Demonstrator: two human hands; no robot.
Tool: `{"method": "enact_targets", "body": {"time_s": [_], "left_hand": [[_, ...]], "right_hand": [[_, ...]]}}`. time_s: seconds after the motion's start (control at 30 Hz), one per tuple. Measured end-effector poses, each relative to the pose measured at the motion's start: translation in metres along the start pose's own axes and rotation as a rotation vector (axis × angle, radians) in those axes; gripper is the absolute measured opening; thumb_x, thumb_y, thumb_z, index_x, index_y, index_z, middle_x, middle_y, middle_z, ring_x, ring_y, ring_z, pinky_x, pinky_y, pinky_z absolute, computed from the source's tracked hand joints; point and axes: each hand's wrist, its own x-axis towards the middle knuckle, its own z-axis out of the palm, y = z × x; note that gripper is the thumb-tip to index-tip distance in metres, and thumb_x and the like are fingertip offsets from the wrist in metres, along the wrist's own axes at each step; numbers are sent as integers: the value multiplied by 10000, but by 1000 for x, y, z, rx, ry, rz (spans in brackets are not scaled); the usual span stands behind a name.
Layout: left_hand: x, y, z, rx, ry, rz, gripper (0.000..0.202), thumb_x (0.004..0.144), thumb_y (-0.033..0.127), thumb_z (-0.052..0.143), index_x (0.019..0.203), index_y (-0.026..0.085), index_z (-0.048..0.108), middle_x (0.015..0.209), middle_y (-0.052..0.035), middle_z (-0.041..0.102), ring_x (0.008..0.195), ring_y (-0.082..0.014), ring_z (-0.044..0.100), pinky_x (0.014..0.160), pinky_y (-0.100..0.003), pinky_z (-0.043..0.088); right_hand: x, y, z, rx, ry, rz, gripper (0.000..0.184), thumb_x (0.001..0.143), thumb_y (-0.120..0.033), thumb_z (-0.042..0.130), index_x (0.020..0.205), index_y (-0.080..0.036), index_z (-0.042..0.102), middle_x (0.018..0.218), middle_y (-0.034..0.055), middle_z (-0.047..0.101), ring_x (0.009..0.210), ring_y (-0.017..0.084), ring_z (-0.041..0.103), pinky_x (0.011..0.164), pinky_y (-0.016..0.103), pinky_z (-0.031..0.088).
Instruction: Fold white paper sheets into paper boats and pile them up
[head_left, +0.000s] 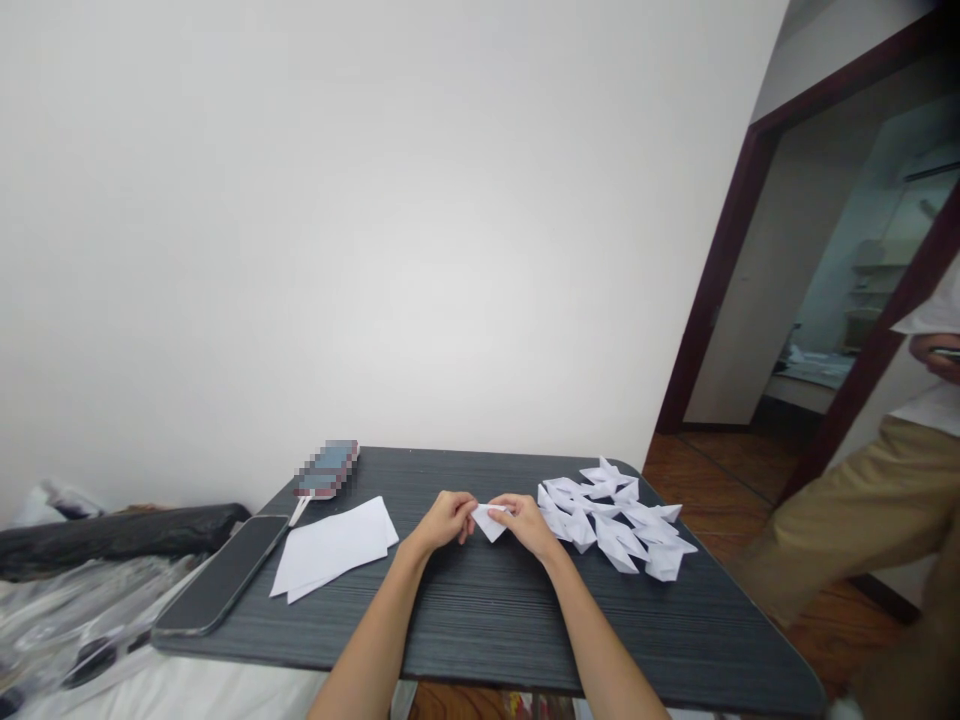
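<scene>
Between my two hands, just above the dark table, is a small folded piece of white paper (491, 524) with a point facing down toward me. My left hand (450, 518) pinches its left corner, fingers curled. On the other side my right hand (523, 520) grips the right part, the thumb lying over the paper. To the right, a pile of folded white paper pieces (616, 515) with pointed ends lies close to my right hand. Several flat white sheets (337, 545) are stacked loosely left of my left hand.
A dark table (487, 620) stands against a white wall. On its left lie a black phone (225, 575) and a blurred-out device (328, 470) with a white cable. Plastic-wrapped items (90, 590) lie beyond the left edge. A person in tan trousers (862, 510) is near the doorway at right.
</scene>
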Motion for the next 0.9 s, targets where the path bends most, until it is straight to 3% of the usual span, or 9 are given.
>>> {"method": "enact_targets", "body": {"time_s": [0.23,0.5,0.67,0.8,0.9], "left_hand": [[0,4,2,110,35,66,332,806,332,328,619,127,510,463,16,527,330,-48,412,399,-156,319],[-2,8,5,106,45,28,351,779,383,370,595,123,516,417,25,487,320,-52,393,371,-162,300],[2,1,7,-40,46,7,379,786,396,357,580,114,505,414,20,485,301,-42,388,341,-156,276],[8,0,7,-278,53,-2,394,789,423,349,774,77,536,462,-1,516,338,-61,445,339,-157,288],[10,3,5,-427,70,23,402,766,417,408,911,58,514,590,-51,569,472,-104,532,375,-174,355]], "right_hand": [[-1,-5,-1,-18,31,-15,314,649,-394,554,749,-111,647,686,59,643,614,159,554,561,259,407],[0,-7,-1,-154,63,-85,276,678,-365,512,677,-127,654,644,43,629,618,162,540,552,252,396],[1,-8,2,-110,85,-77,270,681,-353,511,658,-118,642,606,42,613,567,147,523,511,239,377],[2,-6,2,-20,152,-42,275,660,-369,535,650,-110,628,577,41,597,517,131,509,479,233,368],[3,-3,3,115,160,27,319,668,-416,520,742,-119,610,521,19,566,427,115,484,406,222,346]]}}
